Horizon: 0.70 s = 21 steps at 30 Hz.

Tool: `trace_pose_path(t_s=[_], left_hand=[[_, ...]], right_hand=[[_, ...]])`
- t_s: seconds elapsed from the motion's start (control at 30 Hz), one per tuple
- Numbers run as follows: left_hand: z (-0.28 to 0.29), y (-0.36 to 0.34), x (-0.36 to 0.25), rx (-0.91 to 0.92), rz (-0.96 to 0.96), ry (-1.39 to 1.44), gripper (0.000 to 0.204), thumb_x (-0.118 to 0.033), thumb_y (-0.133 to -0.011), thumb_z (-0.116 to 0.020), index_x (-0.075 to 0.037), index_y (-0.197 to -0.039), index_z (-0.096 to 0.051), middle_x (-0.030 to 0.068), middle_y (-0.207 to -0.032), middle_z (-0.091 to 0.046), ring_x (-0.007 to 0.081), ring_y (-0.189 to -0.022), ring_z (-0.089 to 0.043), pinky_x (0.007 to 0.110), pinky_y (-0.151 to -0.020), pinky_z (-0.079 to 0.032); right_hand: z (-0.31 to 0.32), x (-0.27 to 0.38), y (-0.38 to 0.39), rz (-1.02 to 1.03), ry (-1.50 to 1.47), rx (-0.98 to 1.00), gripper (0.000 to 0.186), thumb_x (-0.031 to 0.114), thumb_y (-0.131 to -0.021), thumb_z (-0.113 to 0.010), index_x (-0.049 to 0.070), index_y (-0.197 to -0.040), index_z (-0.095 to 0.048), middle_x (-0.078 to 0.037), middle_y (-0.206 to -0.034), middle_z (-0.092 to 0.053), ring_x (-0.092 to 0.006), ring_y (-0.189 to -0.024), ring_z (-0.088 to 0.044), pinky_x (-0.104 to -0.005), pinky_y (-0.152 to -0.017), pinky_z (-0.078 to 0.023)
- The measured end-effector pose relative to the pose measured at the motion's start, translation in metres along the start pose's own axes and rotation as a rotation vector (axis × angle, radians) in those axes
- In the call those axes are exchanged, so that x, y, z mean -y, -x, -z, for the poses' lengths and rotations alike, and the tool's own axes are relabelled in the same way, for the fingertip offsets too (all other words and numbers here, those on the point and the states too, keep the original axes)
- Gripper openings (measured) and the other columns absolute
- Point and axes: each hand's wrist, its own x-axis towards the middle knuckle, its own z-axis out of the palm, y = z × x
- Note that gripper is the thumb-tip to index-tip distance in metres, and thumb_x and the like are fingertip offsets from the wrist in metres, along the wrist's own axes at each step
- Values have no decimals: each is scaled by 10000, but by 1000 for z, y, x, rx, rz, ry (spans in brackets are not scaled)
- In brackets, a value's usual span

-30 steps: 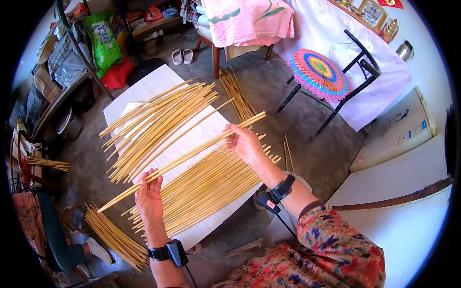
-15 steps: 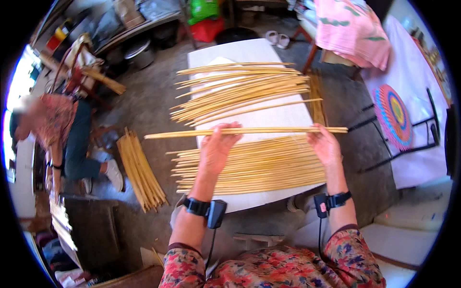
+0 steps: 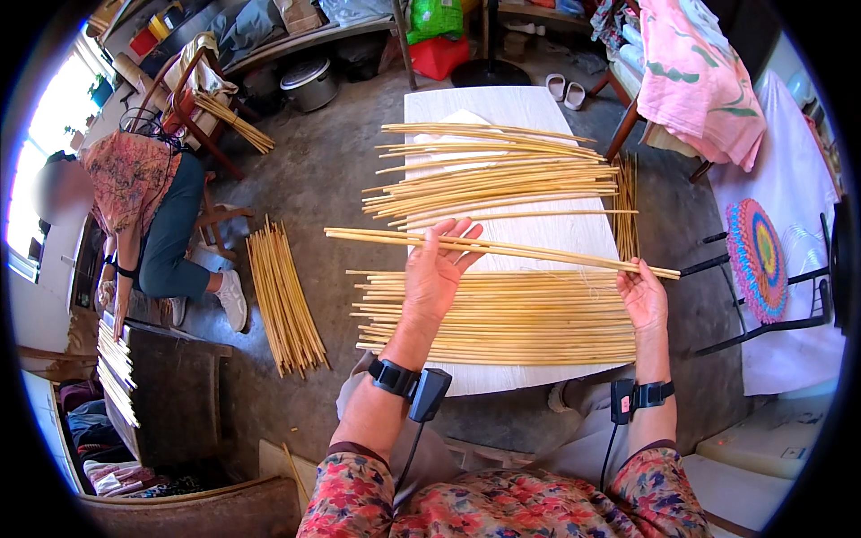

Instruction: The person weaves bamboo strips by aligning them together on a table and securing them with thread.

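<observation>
A pair of long, thin yellowish sticks point(image 3: 538, 252) lies side by side across both hands, above the white table. My left hand point(image 3: 436, 273), palm up, closes its thumb and fingers on them left of their middle. Close to their right end, my right hand point(image 3: 643, 294) pinches them between thumb and fingers. The sticks slope down toward the right. Beneath them, a row of similar sticks point(image 3: 502, 318) covers the near half of the table point(image 3: 520, 106). A looser pile of sticks point(image 3: 511, 179) lies across its far half.
Left of the table, a bundle of sticks point(image 3: 282, 300) lies on the floor. A co-worker point(image 3: 143, 188) bends over pale sticks point(image 3: 117, 372) at far left. To the right stands a stool with a round multicoloured seat point(image 3: 755, 260); a pink cloth point(image 3: 695, 85) drapes a chair behind.
The held sticks have gone from nearly level to sloping, their right end lower. My right hand has dropped slightly relative to the left. The whole view has shifted, moving the table rightward in the picture.
</observation>
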Motion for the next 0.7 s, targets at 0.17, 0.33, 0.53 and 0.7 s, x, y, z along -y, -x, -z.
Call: trace_pose_path(t_s=[0.17,0.33,0.53,0.7], left_hand=[[3,-3,-16,71,-116,19,329,-290,-950,-376,-48,-1139,-493,164,-1222,-496,352,-1203,-410,527,-981,-373],[21,-10,-27,22,-123,-82,302,-266,-951,-376,-29,-1066,-523,177,-1189,-524,355,-1185,-428,536,-977,-374],[29,-9,-31,46,-101,-153,272,-260,-935,-431,-25,-868,-550,142,-906,-602,371,-1006,-566,509,-809,-510],[24,-7,-29,-59,-14,-208,228,-198,-916,-481,14,-928,-562,197,-1036,-590,350,-1021,-565,458,-826,-520]], right_hand=[[8,2,0,-31,-13,-69,183,171,-871,-562,11,-960,-572,-106,-825,-591,-207,-749,-609,-322,-683,-543],[10,3,-3,-10,25,-57,190,173,-869,-568,6,-959,-573,-109,-816,-590,-209,-741,-609,-320,-673,-541],[-3,-3,2,55,25,-29,181,171,-867,-570,-1,-924,-583,-132,-797,-602,-229,-735,-614,-330,-673,-546],[-9,-4,5,126,34,-27,201,198,-858,-586,2,-906,-586,-124,-789,-601,-227,-737,-616,-329,-671,-548]])
